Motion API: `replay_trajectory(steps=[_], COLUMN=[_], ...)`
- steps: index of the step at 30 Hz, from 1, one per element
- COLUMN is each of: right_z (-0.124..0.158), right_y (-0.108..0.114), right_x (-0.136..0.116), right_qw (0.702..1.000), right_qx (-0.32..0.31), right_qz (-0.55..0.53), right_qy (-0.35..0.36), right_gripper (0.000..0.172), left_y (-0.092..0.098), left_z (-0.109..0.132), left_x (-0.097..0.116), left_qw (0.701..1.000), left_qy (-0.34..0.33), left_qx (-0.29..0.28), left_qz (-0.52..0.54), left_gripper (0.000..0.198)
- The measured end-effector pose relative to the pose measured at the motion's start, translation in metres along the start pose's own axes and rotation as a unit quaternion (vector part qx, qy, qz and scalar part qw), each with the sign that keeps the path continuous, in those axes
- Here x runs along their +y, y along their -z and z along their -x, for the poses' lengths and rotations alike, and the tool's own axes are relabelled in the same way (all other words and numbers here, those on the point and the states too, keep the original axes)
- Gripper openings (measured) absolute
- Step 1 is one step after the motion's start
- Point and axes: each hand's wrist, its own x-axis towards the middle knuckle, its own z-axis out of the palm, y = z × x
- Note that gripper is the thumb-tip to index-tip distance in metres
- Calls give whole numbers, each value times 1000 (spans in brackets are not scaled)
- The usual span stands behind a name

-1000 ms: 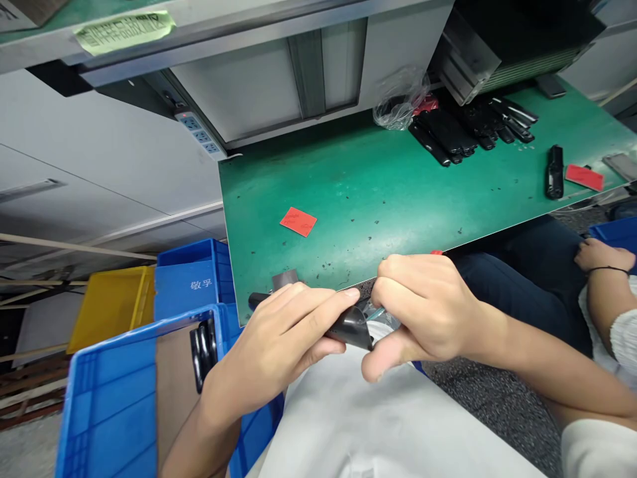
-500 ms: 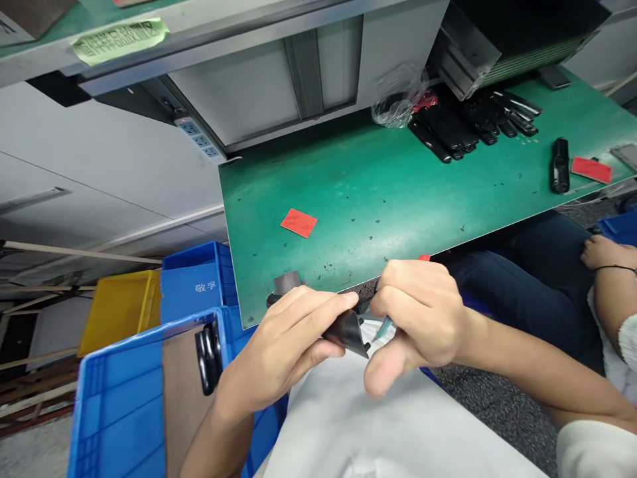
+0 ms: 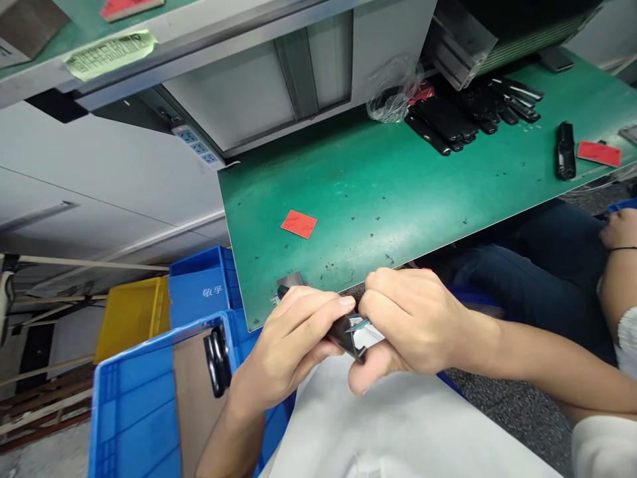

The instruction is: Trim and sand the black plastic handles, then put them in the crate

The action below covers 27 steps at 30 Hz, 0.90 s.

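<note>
My left hand [image 3: 286,345] is closed round a long black plastic part [image 3: 343,330], held over my lap just below the front edge of the green bench [image 3: 378,192]. My right hand [image 3: 413,322] is closed on a small tool with a thin metal tip [image 3: 359,324]. The tip touches the black part's right end, and my right thumb presses up under that end. Most of the tool is hidden inside my fist.
A red card [image 3: 298,224] lies on the bench. Several black parts [image 3: 462,113], a clear bag [image 3: 391,96] and one black part [image 3: 566,150] lie far right. Blue crates [image 3: 134,405] and a yellow crate [image 3: 127,318] stand left. Another person's hand [image 3: 617,229] rests at right.
My right hand has moved left, closer to my left hand, and the tool tip now sits against the black part's end. The view has drifted slightly.
</note>
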Motion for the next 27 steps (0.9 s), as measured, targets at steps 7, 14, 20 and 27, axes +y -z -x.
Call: replay_trajectory(steps=[7,14,20,27], right_z=[2,4,3,-5], right_y=[0,0,-4,4], right_x=[3,15,11,4], right_qw=[998,996,996,999], right_qx=[43,64,51,8], right_qz=[28,19,-57,-50], right_qy=[24,65,-40,-4], right_gripper=[60,62,63,62], left_y=[-1,-3,-6,-10], left_z=[-2,1,-4,-7], left_x=[1,4,-6,-14], left_qw=[1000,997,989,983], left_qy=[5,21,30,18], left_qx=[6,21,52,33], left_qz=[-2,74,132,179], left_gripper=[54,46,45,41])
